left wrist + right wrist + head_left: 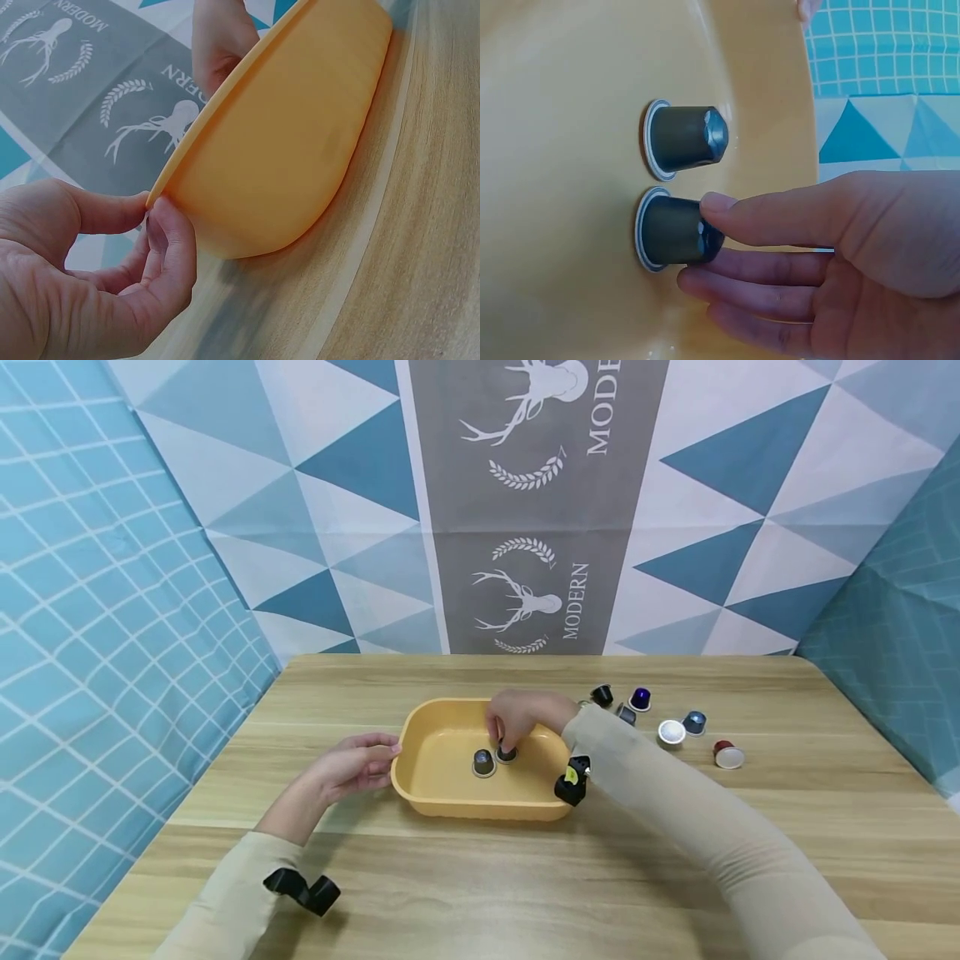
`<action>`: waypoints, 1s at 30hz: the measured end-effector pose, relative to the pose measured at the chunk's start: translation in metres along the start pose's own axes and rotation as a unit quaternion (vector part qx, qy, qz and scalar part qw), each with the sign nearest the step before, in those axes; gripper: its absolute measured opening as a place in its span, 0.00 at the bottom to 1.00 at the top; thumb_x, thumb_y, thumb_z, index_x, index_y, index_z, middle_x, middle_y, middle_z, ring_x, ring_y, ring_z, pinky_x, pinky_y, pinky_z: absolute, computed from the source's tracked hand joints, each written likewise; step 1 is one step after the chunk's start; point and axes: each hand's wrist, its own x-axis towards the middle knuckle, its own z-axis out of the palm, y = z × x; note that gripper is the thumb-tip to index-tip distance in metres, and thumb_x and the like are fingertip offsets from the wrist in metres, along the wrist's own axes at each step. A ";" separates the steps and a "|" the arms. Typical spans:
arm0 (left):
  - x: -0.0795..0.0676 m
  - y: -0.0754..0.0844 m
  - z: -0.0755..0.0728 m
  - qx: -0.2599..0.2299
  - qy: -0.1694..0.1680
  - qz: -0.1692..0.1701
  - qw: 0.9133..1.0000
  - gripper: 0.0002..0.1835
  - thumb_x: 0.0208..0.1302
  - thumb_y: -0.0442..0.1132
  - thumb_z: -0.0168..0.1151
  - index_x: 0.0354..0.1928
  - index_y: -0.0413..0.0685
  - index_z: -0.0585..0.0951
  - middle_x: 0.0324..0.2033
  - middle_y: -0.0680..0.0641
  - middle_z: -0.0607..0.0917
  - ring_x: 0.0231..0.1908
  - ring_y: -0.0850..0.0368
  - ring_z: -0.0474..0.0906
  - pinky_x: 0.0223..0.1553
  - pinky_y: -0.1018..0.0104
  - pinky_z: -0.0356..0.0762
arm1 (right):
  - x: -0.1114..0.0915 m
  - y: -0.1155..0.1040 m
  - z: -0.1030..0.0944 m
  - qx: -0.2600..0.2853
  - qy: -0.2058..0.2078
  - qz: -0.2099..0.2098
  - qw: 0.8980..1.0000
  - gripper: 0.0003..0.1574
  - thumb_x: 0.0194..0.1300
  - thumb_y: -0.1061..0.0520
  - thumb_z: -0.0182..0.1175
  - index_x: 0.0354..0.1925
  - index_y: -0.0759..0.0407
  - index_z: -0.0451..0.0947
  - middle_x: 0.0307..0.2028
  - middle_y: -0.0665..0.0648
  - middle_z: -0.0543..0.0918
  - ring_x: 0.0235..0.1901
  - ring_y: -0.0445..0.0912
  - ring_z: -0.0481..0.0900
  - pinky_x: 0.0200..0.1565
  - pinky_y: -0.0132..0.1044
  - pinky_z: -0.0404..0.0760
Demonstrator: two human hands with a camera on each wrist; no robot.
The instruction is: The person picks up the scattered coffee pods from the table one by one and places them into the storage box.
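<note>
On the wooden table sits a yellow plastic basin (480, 808). My left hand (360, 764) pinches its left rim between thumb and fingers, as the left wrist view shows up close. Inside the basin, two dark coffee capsules stand side by side on their wide rims. My right hand (516, 717) reaches in from the right and pinches the farther capsule (676, 231) near its narrow top, thumb on one side and fingers on the other. This capsule's rim appears to touch the basin floor. The other capsule (686, 139) stands untouched close beside it.
Right of the basin, several loose capsules lie on the table (795, 827): a black one (602, 696), a dark blue one (641, 698), a white-lidded one (671, 732), a lighter blue one (695, 722) and a red one (727, 755). A patterned cloth (360, 527) hangs behind.
</note>
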 end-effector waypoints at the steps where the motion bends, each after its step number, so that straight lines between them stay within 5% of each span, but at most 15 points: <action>1: 0.000 -0.001 0.000 0.000 0.000 0.000 1.000 0.12 0.70 0.37 0.53 0.51 0.41 0.69 0.28 0.56 0.82 0.28 0.68 0.78 0.31 0.76 0.80 | -0.001 0.000 0.000 -0.002 0.002 -0.002 1.000 0.11 0.55 0.61 0.68 0.39 0.59 0.82 0.38 0.54 0.85 0.32 0.40 0.76 0.34 0.26 0.73; 17: -0.001 -0.008 0.000 -0.013 -0.004 -0.010 1.000 0.11 0.70 0.37 0.53 0.51 0.42 0.69 0.29 0.56 0.83 0.29 0.67 0.80 0.32 0.76 0.81 | -0.029 0.016 0.001 0.063 0.056 -0.051 0.995 0.12 0.56 0.61 0.67 0.40 0.61 0.80 0.35 0.57 0.85 0.34 0.43 0.80 0.38 0.30 0.78; 30: 0.002 0.001 0.001 -0.009 -0.009 -0.006 1.000 0.13 0.71 0.37 0.51 0.53 0.40 0.67 0.28 0.56 0.83 0.29 0.67 0.79 0.32 0.76 0.80 | -0.058 0.046 0.019 0.129 0.188 -0.087 0.970 0.14 0.61 0.61 0.64 0.45 0.63 0.79 0.37 0.58 0.86 0.38 0.47 0.82 0.45 0.44 0.83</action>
